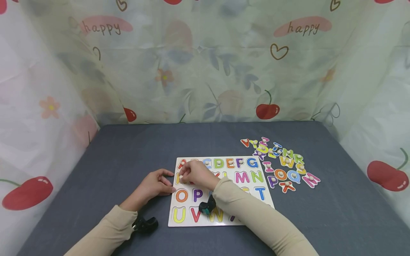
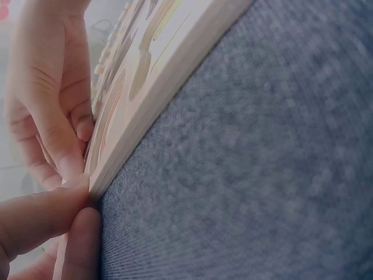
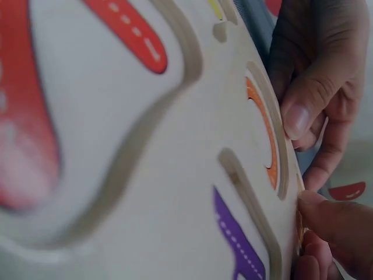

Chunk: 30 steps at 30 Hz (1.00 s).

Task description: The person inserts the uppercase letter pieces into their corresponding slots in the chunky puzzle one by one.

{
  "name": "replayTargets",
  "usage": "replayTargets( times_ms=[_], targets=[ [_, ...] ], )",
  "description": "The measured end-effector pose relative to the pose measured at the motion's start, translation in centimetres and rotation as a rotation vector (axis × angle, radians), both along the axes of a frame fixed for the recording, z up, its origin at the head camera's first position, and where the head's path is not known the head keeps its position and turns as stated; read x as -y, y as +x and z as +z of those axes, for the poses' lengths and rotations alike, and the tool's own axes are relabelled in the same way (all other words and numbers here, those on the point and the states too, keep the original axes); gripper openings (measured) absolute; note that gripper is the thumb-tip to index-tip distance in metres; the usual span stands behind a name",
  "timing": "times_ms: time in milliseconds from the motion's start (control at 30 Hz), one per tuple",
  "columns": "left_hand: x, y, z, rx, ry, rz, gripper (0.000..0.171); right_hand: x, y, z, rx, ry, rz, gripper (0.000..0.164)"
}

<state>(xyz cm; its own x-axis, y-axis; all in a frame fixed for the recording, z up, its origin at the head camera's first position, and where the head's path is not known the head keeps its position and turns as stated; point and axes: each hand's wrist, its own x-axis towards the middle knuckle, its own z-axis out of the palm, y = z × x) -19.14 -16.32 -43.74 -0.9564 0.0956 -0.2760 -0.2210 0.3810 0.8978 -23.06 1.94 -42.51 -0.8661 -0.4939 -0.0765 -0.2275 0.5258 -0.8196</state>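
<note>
Letter piece (image 1: 181, 179) held at left side of alphabet board (image 1: 189, 205)

Right grip (image 1: 198, 173) pinches the letter piece between thumb and fingers at the first slot of the second row; its character is mostly covered and not confirmed; left grip (image 1: 153, 183) is loose, fingers relaxed, thumb touching the alphabet board's left edge; the alphabet board lies flat on the dark worktop (image 1: 134, 145), with loose letters (image 1: 280, 174) gathered about its far right corner and right side; handling, as judged: piece light, stiff, probably smooth and apt to slip if taken by the rim; proper hold is the small knob on its face; breakage unlikely; board stiff, heavier, could slide if pushed, hence best steadied at its edge.
</note>
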Motion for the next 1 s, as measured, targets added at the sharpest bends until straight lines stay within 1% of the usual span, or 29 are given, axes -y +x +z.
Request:
replayTargets(
  times_ms=[133,233,333,433,567,667,800,1000],
  targets=[
    [0.0,-0.1,-0.2,0.009,0.005,0.000,0.055,-0.4,-0.1,0.2,0.007,0.011,-0.021,0.014],
    [0.0,0.0,-0.1,0.011,-0.001,-0.003,0.055,-0.9,-0.2,0.6,-0.021,0.018,-0.048,0.013],
    [0.0,0.0,0.0,0.014,-0.011,-0.002,0.055,-1.8,-0.3,1.2,-0.045,0.020,-0.081,0.012],
    [0.0,0.1,0.1,0.014,-0.012,0.001,0.055,-3.2,-0.3,2.0,-0.044,-0.008,-0.113,0.011],
    [0.1,0.1,0.1,0.012,-0.011,0.005,0.055,-5.6,-0.2,3.0,-0.025,-0.070,-0.159,0.011],
    [0.1,0.1,0.0,0.009,-0.012,0.007,0.055,-7.6,-0.2,3.5,-0.019,-0.103,-0.192,0.012],
    [0.2,0.2,0.0,0.002,-0.017,0.004,0.055,-10.7,-0.1,3.6,-0.001,-0.124,-0.238,0.015],
    [0.1,0.2,0.0,0.000,-0.019,0.001,0.055,-16.0,-0.3,3.5,0.012,-0.128,-0.287,0.028]
  ],
)
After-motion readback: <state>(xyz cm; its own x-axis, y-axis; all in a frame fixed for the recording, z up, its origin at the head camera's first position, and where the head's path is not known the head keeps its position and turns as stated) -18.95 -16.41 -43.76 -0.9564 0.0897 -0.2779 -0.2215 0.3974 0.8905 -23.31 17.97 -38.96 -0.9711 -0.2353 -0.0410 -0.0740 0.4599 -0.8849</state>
